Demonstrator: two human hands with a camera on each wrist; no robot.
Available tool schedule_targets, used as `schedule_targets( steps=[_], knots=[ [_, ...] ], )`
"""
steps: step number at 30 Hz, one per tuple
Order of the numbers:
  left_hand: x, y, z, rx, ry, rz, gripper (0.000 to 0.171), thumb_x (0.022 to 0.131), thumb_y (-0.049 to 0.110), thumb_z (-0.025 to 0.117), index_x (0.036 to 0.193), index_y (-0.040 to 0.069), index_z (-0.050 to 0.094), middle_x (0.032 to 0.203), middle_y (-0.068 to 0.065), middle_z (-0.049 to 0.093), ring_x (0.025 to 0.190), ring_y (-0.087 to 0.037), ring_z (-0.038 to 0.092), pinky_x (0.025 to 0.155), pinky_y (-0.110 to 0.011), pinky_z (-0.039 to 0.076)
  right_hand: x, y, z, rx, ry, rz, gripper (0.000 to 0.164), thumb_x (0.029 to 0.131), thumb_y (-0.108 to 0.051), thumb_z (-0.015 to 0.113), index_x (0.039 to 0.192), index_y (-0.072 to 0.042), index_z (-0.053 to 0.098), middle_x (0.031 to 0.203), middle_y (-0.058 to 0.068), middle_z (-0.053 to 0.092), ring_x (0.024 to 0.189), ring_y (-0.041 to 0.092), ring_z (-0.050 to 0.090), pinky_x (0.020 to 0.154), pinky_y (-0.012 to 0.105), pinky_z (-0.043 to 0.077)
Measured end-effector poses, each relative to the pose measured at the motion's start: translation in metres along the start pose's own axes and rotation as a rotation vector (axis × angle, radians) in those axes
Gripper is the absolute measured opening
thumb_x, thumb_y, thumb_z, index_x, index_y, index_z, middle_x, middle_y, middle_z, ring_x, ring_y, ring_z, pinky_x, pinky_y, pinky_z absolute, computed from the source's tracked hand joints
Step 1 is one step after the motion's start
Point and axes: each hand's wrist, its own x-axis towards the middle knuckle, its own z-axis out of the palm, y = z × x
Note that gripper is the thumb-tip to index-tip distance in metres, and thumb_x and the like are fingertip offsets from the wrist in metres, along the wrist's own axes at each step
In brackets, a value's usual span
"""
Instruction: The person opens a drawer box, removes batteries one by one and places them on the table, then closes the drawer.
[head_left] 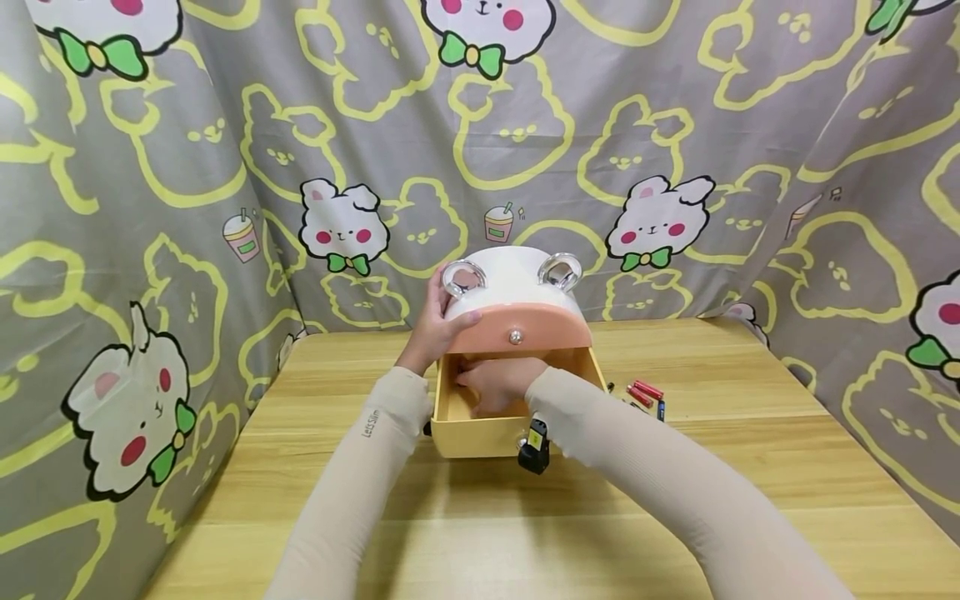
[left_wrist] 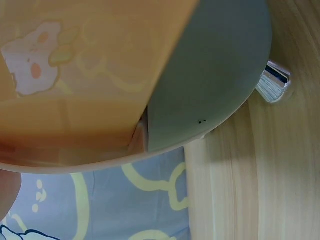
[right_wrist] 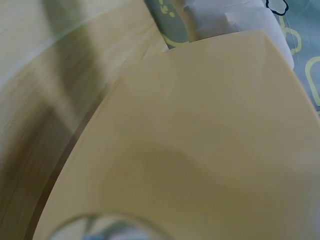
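Observation:
A small drawer box (head_left: 517, 283) with a white domed top, clear ear-shaped loops and a peach upper drawer front (head_left: 517, 329) stands on the wooden table. Its yellow lower drawer (head_left: 472, 439) is pulled out towards me. My left hand (head_left: 435, 325) grips the box's upper left side, its thumb over the peach front. Inside the lower drawer is my right hand (head_left: 501, 383), reaching leftwards; its fingertips are partly hidden, so whether they hold anything is unclear. The left wrist view shows an edge of my left hand (left_wrist: 7, 192). A silver knob (right_wrist: 110, 230) appears low in the right wrist view.
Red batteries (head_left: 643, 392) and a few dark slim items, one of them blue-black (head_left: 661, 410), lie right of the drawer. A patterned curtain (head_left: 420, 150) encloses the table at the back and sides. A black wrist camera (head_left: 534, 450) hangs before the drawer front.

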Motion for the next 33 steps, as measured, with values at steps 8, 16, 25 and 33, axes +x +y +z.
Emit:
schedule_targets(
  steps=[8,16,25,33],
  knots=[
    [0.0,0.001,0.0,0.019,-0.001,-0.013,0.094,0.082,-0.001,0.067,0.153,0.006,0.005,0.147,-0.026,0.034,0.131,-0.03,0.038,0.108,-0.037,0.029,-0.011,-0.006,-0.011,0.052,-0.039,0.075,0.042,0.09,-0.043,0.064,0.121,-0.016,0.057,0.107,-0.003,0.062,0.1,0.013,0.053,0.094,0.031,0.041],
    [0.0,0.001,-0.001,0.036,0.005,-0.029,0.094,0.082,0.0,0.067,0.153,0.007,0.006,0.147,-0.025,0.034,0.133,-0.028,0.036,0.11,-0.036,0.027,-0.014,-0.005,-0.011,0.137,0.0,0.032,0.011,0.088,-0.032,0.067,0.096,-0.023,0.067,0.083,-0.01,0.06,0.08,0.009,0.053,0.075,0.026,0.044],
    [0.001,0.002,-0.001,0.015,0.006,-0.023,0.094,0.082,0.0,0.068,0.152,0.007,0.006,0.145,-0.026,0.036,0.13,-0.03,0.038,0.108,-0.037,0.028,-0.017,-0.006,-0.011,0.26,0.025,0.014,0.022,0.089,-0.025,0.069,0.068,-0.023,0.06,0.053,-0.01,0.043,0.049,0.005,0.038,0.049,0.021,0.03],
    [0.0,0.0,-0.002,0.018,0.01,-0.037,0.094,0.082,0.0,0.067,0.153,0.008,0.006,0.147,-0.024,0.034,0.133,-0.03,0.036,0.109,-0.036,0.028,-0.019,-0.007,-0.012,0.263,0.072,0.018,0.023,0.085,-0.023,0.075,0.068,-0.021,0.059,0.058,-0.011,0.051,0.054,0.005,0.046,0.054,0.019,0.038]
  ],
)
